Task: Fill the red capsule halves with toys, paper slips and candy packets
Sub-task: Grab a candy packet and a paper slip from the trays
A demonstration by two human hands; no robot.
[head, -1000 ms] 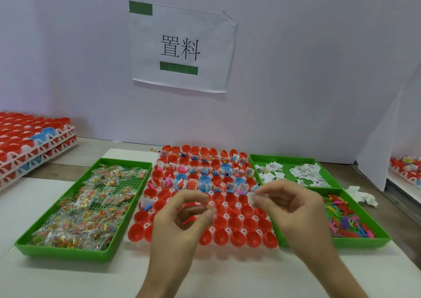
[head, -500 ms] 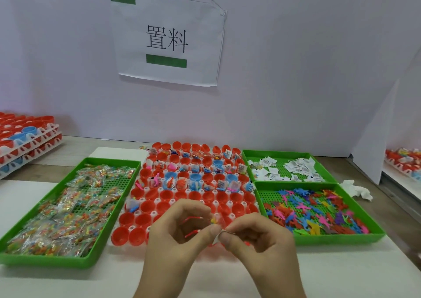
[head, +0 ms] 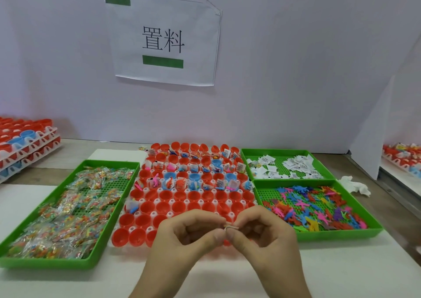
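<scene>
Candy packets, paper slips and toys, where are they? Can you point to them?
candy packets (head: 68, 213): head view, middle of the crinkly pile on the left.
paper slips (head: 298, 162): head view, on the white heap far right.
toys (head: 307, 206): head view, middle of the colourful pile, near right.

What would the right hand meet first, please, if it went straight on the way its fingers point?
The left hand. The fingers of the right hand point leftward, and both hands pinch one small slip between them. Their fingertips look nearly touching, though depth is hard to judge.
</scene>
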